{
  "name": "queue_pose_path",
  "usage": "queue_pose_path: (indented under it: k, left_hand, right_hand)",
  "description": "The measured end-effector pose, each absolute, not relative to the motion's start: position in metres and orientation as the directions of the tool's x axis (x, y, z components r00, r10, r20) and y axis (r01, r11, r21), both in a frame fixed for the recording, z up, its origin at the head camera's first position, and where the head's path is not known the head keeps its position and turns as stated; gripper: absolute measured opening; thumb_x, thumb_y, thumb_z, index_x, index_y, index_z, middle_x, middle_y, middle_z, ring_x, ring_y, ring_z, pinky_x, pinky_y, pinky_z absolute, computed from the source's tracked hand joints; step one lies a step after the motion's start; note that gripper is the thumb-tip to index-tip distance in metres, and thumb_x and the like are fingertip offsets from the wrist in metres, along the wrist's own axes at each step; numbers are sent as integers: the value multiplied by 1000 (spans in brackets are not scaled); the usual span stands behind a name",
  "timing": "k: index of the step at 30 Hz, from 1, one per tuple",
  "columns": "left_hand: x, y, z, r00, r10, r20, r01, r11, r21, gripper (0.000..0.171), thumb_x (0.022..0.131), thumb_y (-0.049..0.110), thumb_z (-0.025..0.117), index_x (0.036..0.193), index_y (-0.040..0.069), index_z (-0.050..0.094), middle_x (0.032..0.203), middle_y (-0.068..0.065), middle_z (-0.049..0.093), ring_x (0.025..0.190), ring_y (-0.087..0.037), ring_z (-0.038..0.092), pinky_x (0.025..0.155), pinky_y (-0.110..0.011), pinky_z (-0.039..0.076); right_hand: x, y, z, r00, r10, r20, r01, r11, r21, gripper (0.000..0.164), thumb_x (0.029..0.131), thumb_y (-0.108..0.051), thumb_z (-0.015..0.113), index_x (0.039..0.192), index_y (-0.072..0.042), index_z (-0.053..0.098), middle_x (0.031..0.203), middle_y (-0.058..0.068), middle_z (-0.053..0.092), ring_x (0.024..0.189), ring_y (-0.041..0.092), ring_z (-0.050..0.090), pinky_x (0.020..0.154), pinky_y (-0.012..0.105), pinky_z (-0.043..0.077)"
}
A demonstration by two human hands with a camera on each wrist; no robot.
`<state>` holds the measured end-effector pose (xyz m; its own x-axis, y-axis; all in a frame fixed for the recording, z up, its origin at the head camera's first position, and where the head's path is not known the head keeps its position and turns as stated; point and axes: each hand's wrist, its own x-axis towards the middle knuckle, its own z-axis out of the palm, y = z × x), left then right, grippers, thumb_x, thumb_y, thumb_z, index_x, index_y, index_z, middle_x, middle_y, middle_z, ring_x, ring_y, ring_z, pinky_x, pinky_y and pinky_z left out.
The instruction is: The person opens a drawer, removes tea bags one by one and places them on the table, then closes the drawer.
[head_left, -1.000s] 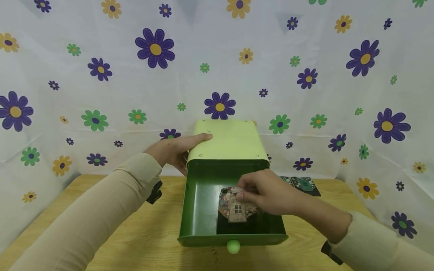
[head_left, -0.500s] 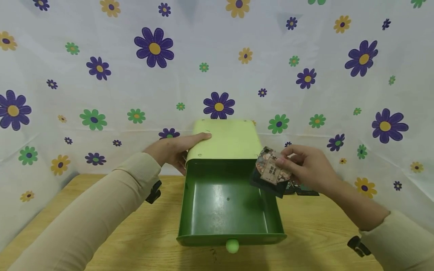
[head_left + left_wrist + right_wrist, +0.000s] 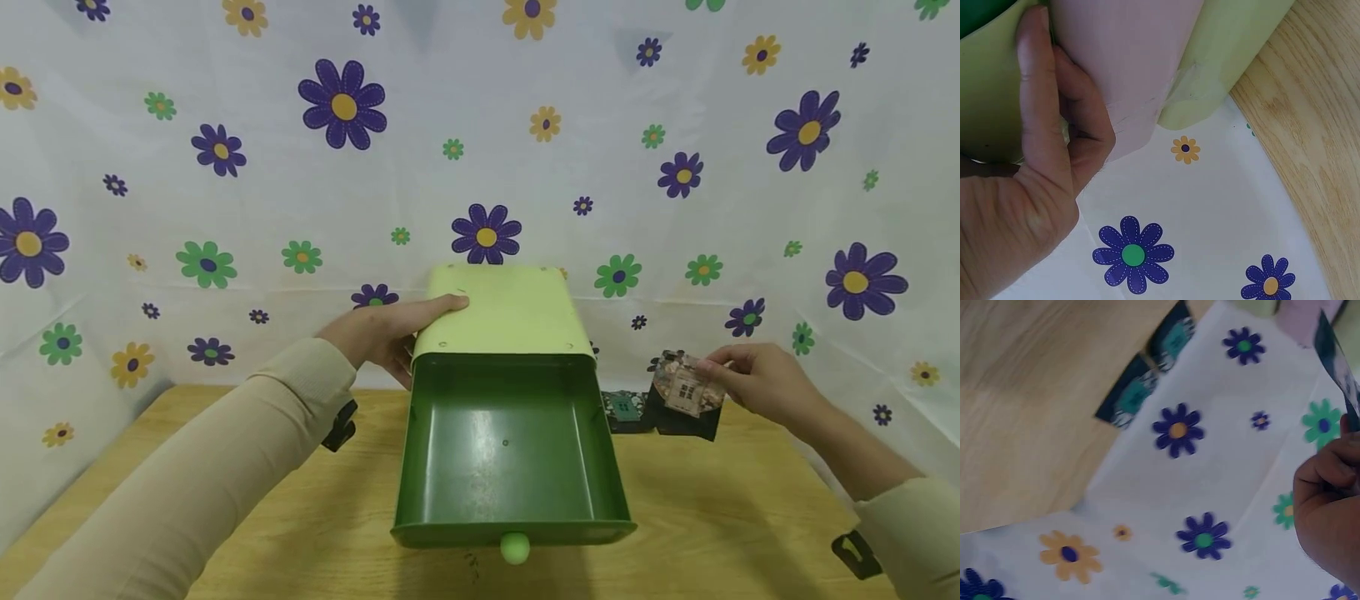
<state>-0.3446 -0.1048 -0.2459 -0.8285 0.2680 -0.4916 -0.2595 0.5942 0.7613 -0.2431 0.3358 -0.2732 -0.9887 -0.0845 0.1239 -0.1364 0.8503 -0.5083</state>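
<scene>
A light green drawer box point(image 3: 502, 312) stands on the table with its dark green drawer point(image 3: 465, 483) pulled out; nothing lies in it. My left hand point(image 3: 386, 331) grips the box's left side, thumb on the top, as the left wrist view shows from close by. Right of the box, my right hand point(image 3: 772, 383) pinches a dark tea sachet point(image 3: 688, 387) with a floral print and a beige label by its upper right edge. It hangs over the table's back edge. Two green-labelled sachets lie on the table in the right wrist view, a near one point(image 3: 1132, 397) and a far one point(image 3: 1175, 340).
The wooden table point(image 3: 300, 517) ends at a white cloth point(image 3: 480, 75) printed with flowers, which rises behind and at both sides. A round green knob point(image 3: 515, 548) sticks out from the drawer front. Pink and pale green surfaces show along the box's side point(image 3: 1129, 69).
My right hand has lifted the floral sachet out of the drawer and carried it right, over the sachets on the table. The left hand has stayed on the box.
</scene>
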Motion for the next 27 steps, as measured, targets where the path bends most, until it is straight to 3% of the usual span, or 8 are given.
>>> queue_pose_path:
  k: [9, 15, 21, 27]
  left_hand:
    - [-345, -105, -247, -829, 262, -494, -263, 598, 757, 89, 81, 85, 46, 121, 5, 51, 108, -20, 62, 86, -32, 68, 75, -44, 61]
    - [-345, -105, -247, -833, 257, -491, -263, 596, 758, 88, 81, 85, 46, 119, 5, 52, 105, -19, 63, 84, -31, 68, 74, -43, 61]
    - [-345, -105, -248, -831, 260, -492, -264, 594, 760, 89, 81, 85, 46, 119, 5, 52, 106, -20, 63, 84, -31, 68, 74, -43, 61]
    - [-344, -105, -247, -825, 268, -497, -268, 588, 763, 91, 81, 85, 46, 119, 4, 52, 108, -21, 62, 85, -32, 67, 74, -44, 61]
  right_hand:
    - [-246, 379, -316, -985, -156, -70, -117, 914, -389, 29, 99, -28, 63, 99, -2, 73, 67, -3, 53, 58, 14, 46, 50, 27, 37]
    - [-244, 396, -338, -972, -198, -128, -152, 941, -302, 22, 95, -25, 67, 83, -8, 74, 66, -6, 50, 60, 11, 40, 53, 25, 32]
    - [-240, 410, -357, -965, -221, -143, -189, 959, -212, 21, 91, -21, 71, 75, -9, 69, 63, -5, 55, 58, 11, 46, 52, 26, 38]
    - [-235, 419, -366, -976, -163, -147, -154, 986, -71, 22, 90, -22, 73, 79, -6, 64, 71, -1, 59, 62, 14, 51, 55, 31, 45]
